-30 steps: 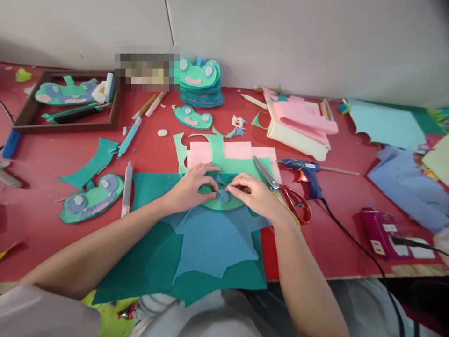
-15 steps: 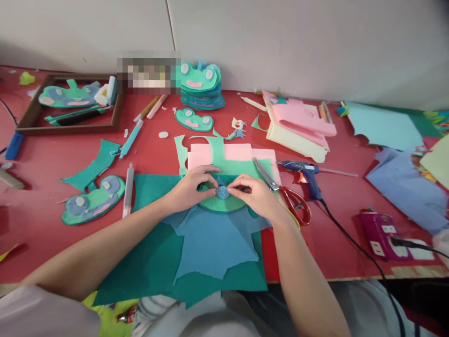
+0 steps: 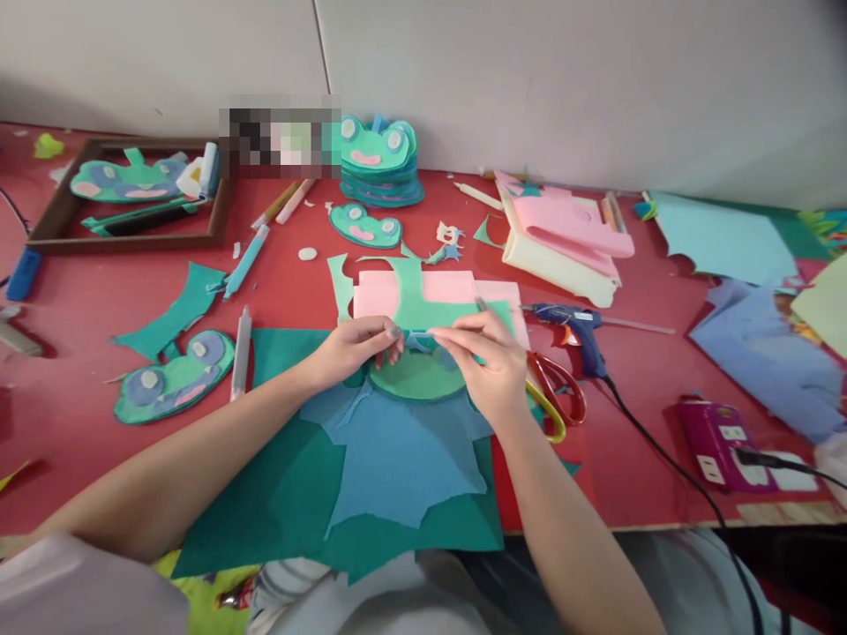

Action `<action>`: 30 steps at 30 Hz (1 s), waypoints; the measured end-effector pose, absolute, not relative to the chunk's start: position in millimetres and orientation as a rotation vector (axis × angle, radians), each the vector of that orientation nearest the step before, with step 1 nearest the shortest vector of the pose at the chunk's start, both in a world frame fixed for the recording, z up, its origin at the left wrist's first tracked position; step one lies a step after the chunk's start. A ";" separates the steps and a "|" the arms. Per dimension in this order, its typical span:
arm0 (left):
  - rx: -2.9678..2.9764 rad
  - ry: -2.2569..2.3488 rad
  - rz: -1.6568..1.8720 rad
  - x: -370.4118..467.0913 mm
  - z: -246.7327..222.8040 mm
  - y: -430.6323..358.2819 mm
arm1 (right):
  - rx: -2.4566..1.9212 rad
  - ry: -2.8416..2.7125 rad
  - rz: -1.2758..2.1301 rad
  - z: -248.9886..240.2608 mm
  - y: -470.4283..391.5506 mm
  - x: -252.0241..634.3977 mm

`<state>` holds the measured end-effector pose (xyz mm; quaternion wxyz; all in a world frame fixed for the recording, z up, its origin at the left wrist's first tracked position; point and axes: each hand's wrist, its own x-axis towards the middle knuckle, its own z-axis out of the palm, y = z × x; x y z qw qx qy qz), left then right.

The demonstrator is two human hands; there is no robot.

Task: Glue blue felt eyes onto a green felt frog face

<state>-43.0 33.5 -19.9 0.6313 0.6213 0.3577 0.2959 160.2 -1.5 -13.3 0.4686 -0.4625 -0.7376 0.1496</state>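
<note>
At six o'clock I see a matt green cutout (image 3: 416, 379) and felt-like blue cloth (image 3: 410, 467), just as dull. At three, I have a glue gun (image 3: 586, 339) in smooth plastic; at four, a glossy purple plastic socket box (image 3: 711, 432). The tray (image 3: 132, 242) at ten looks like dark wood, the tabletop (image 3: 297, 291) smooth with some sheen.

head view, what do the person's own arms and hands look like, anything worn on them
The left hand and right hand are ungloved, with no watch or bracelet visible. Both forearms are bare. A pale greyish sleeve shows at lower left; no right sleeve shows.
</note>
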 end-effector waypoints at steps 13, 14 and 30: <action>1.511 0.813 0.646 -43.0 -18.7 32.3 | -1.026 -2.001 0.245 -16.0 -3.8 159.5; 1.502 0.822 0.648 -42.9 -18.5 32.3 | -1.027 -2.006 0.245 -15.7 -4.0 159.4; 1.471 0.876 0.626 -42.4 -18.5 31.9 | -1.036 -2.001 0.279 -16.2 -3.3 158.0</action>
